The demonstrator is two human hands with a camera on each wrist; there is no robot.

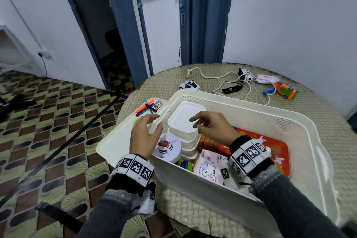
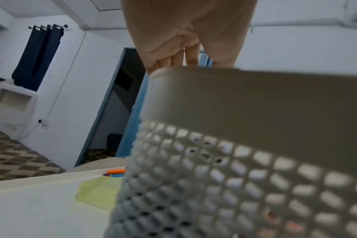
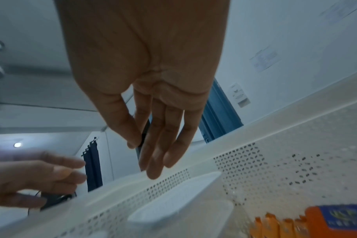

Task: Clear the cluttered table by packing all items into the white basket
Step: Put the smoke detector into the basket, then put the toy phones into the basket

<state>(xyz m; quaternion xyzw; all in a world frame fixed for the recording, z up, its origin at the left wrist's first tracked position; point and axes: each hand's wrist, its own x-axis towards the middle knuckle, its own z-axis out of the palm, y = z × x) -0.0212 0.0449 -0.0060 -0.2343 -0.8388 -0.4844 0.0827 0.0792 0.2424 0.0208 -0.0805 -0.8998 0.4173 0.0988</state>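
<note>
Nothing is grasped: the left hand (image 1: 144, 137) and right hand (image 1: 214, 128) are held relaxed above stacked containers (image 1: 183, 120) in the white basket (image 1: 270, 118).

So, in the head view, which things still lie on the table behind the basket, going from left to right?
Toy police car → black sunglasses → black-and-white toy vehicle → pink wipes pack → orange toy car.

Dim, cool light; blurred wrist views
</note>
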